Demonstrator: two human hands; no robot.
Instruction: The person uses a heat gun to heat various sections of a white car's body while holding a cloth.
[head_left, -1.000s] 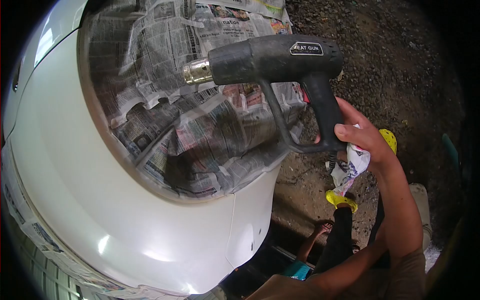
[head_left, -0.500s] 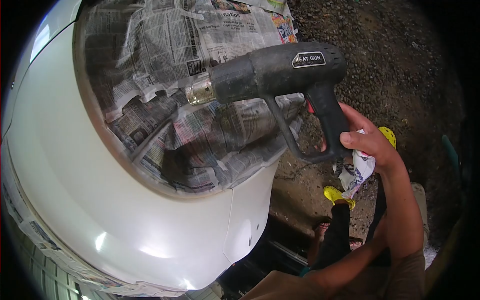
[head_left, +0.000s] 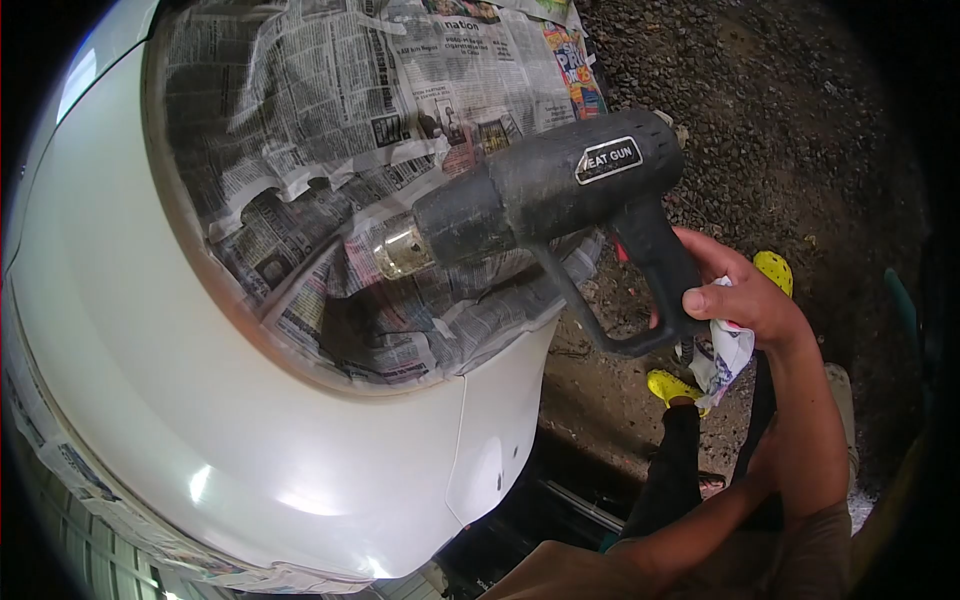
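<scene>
Over newspaper (head_left: pixel 335 95), the right hand (head_left: pixel 746 298) grips the heat gun (head_left: pixel 560 185); the left hand is hidden, its state unclear.

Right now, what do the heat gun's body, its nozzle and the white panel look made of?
Heat gun's body: likely hard plastic, matte black; moulded shape, dull scuffs. 
Nozzle: metal, most likely steel, worn shine; bright glints. 
White panel: glossy paint, judging by sharp highlights; metal or plastic beneath, can't tell.

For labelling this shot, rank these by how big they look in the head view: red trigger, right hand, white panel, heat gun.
1. White panel
2. Heat gun
3. Right hand
4. Red trigger
</scene>
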